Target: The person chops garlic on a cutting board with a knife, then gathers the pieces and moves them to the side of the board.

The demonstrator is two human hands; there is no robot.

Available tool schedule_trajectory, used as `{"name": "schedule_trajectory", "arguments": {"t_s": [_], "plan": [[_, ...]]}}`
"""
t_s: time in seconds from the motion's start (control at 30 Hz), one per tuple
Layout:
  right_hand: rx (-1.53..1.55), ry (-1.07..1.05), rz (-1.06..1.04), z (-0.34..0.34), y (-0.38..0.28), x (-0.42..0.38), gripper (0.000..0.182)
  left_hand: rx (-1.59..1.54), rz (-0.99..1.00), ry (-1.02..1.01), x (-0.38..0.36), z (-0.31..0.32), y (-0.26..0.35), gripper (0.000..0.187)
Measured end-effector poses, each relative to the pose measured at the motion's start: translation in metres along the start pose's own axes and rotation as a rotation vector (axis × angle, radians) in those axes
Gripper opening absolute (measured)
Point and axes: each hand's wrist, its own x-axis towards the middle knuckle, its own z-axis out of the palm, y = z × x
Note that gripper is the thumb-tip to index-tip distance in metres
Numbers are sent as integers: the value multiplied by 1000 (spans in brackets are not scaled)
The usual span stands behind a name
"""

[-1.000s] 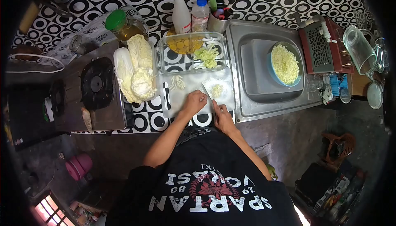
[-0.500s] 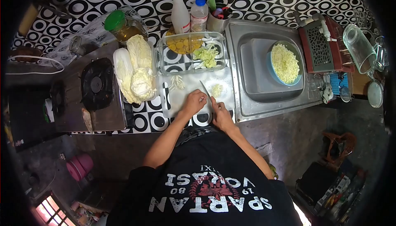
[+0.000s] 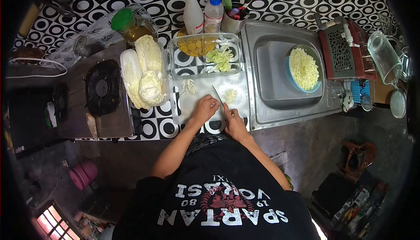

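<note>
At frame centre, beside chopped cabbage (image 3: 230, 95), the knife (image 3: 217, 94) is gripped in the right hand (image 3: 236, 124) and best slid in short strokes clear of the left hand (image 3: 205, 109), bunched, its hold unclear.

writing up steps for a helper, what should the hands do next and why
Probably a short slicing stroke with the right hand: it holds the knife over the cutting board, blade beside the left hand's curled fingers, with a small pile of chopped pieces on the other side.

Cabbages (image 3: 152, 87) left of board (image 3: 205, 92), bowl (image 3: 289, 71) in sink (image 3: 274, 95)
</note>
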Motion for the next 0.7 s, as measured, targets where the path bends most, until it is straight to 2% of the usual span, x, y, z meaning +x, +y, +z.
{"name": "schedule_trajectory", "arguments": {"t_s": [0.33,0.47,0.7], "plan": [[-13,-21,4,-11,-11,19,90,63,96,4,-3,-3,-1,9],[-3,-19,21,-16,-9,4,83,21,21,8,-2,-3,4,9],[11,47,4,8,3,1,88,11,7,-14,-1,0,2,8]]}}
